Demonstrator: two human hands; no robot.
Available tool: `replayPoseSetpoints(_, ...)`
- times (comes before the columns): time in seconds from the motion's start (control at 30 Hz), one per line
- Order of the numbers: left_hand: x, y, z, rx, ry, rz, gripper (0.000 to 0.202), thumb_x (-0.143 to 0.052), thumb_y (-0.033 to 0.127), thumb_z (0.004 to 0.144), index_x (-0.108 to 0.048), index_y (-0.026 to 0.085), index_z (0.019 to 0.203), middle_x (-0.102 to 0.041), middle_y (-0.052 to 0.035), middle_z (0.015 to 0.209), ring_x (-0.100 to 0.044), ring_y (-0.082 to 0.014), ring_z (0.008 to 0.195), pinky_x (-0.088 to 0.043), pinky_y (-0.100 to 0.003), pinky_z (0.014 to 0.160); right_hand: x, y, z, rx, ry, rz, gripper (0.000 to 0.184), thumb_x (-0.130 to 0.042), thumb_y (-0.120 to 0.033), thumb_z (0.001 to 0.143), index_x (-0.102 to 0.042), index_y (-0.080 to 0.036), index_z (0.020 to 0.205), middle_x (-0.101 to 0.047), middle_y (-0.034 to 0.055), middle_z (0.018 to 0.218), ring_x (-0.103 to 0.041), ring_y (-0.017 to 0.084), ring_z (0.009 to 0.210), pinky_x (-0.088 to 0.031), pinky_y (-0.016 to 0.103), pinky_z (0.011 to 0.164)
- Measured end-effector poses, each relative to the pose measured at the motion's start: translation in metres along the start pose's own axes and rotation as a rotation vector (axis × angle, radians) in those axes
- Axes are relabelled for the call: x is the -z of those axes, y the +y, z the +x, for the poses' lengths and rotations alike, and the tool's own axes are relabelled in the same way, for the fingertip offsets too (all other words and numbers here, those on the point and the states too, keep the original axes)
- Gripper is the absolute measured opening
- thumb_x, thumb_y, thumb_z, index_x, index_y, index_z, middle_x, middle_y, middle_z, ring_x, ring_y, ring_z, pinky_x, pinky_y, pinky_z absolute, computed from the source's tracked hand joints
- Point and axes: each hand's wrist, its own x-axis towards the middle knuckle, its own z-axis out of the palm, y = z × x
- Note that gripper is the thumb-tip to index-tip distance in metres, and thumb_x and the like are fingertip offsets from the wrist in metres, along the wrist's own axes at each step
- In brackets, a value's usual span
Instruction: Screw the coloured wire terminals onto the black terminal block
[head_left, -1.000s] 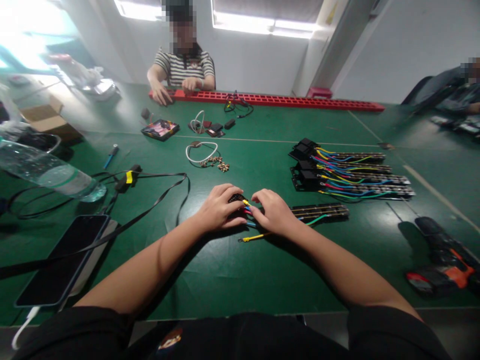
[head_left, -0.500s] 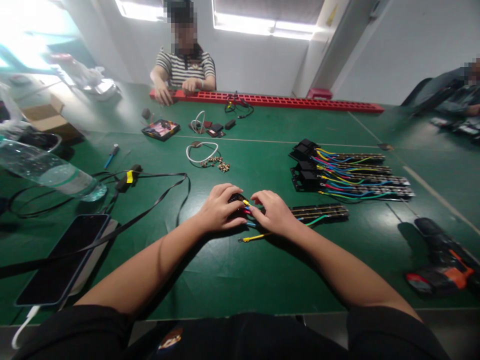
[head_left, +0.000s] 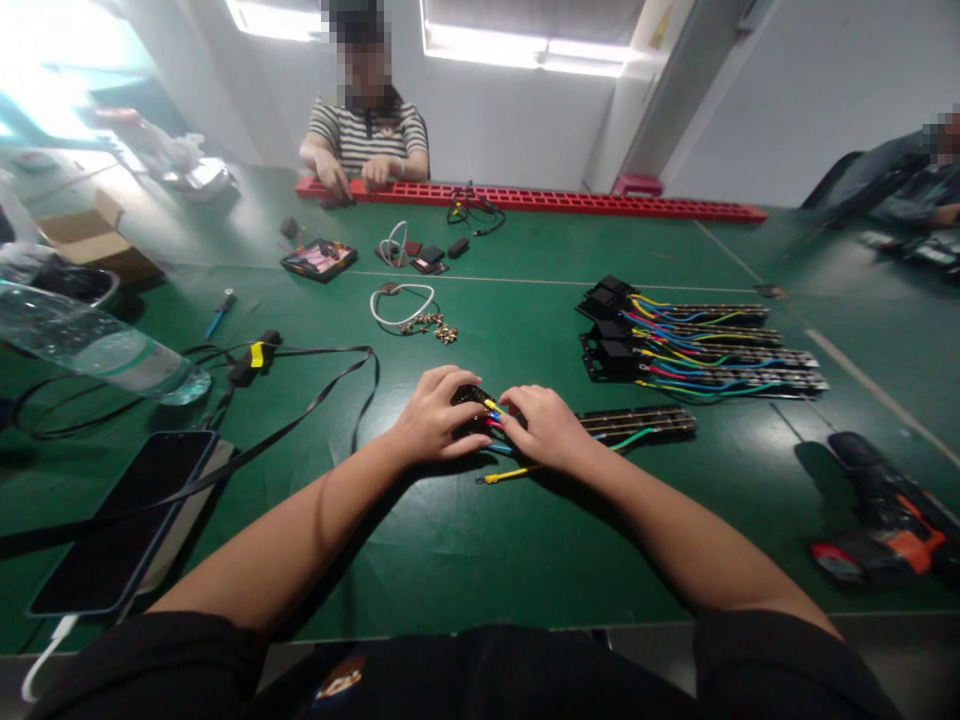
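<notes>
My left hand (head_left: pixel 433 415) is curled over a small black connector block (head_left: pixel 471 397) on the green table (head_left: pixel 465 540). My right hand (head_left: pixel 546 425) pinches the coloured wire ends at that block, fingers pressed together. A dark strip with yellow, green and blue wires (head_left: pixel 637 425) runs right from under my right hand. One loose yellow wire (head_left: pixel 510 473) lies just in front of my hands.
A stack of finished wired strips (head_left: pixel 697 350) lies at right. A cordless drill (head_left: pixel 885 520) rests at far right, a phone (head_left: pixel 120 520), black strap and water bottle (head_left: pixel 97 345) at left. Brass parts (head_left: pixel 431 325) sit ahead. A person works at a red rail (head_left: pixel 540 200) opposite.
My hands stay in place on the block; only the view shifted slightly. The person opposite moved their hands a little along the red rail.
</notes>
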Motion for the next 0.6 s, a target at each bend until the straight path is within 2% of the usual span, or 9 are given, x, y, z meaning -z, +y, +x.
replayPoseSetpoints(0.27,-0.0009,0.0014,-0.0001,0.031,-0.048,-0.008,0.041,-0.071,0.057,0.088,-0.075,0.021,0.108,-0.057,-0.0161,0.131,-0.049,-0.0353,0.123,-0.047,-0.056,0.105,0.0006,-0.0005,0.0023,-0.034,-0.057,0.041,0.024,-0.054,-0.025,0.097,-0.063,-0.015,0.116,-0.073,0.0076,0.095,-0.064,0.02,0.084,-0.038,0.03,0.076)
replayPoseSetpoints(0.6,-0.0008,0.0027,0.0037,0.04,-0.083,-0.021,0.039,-0.067,0.057,0.091,-0.075,0.021,0.105,-0.061,-0.0144,0.125,-0.05,-0.0339,0.121,-0.046,-0.054,0.105,0.0003,-0.0023,0.0035,-0.064,-0.052,0.133,0.032,-0.053,-0.02,0.093,-0.058,-0.015,0.124,-0.072,0.0055,0.09,-0.064,0.018,0.077,-0.039,0.027,0.072)
